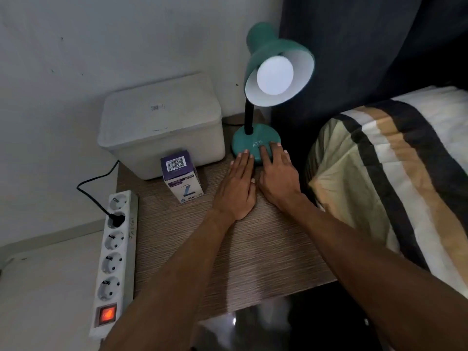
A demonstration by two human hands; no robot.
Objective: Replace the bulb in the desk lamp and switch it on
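Note:
A teal desk lamp (255, 141) stands at the back of a wooden table (228, 249). Its shade tilts toward me, and a round white bulb (275, 75) sits in it, pale and bright. My left hand (236, 184) lies flat on the table, fingertips touching the front edge of the lamp's round base. My right hand (277, 173) rests beside it, fingers spread on top of the base near the letters ATN. Neither hand holds anything. A purple and white bulb box (181, 176) stands upright to the left of my left hand.
A white lidded plastic bin (162, 125) sits behind the bulb box. A white power strip (115, 257) lies along the table's left side, red switch glowing, one black plug in it. A striped pillow (390, 178) lies to the right, against a dark curtain.

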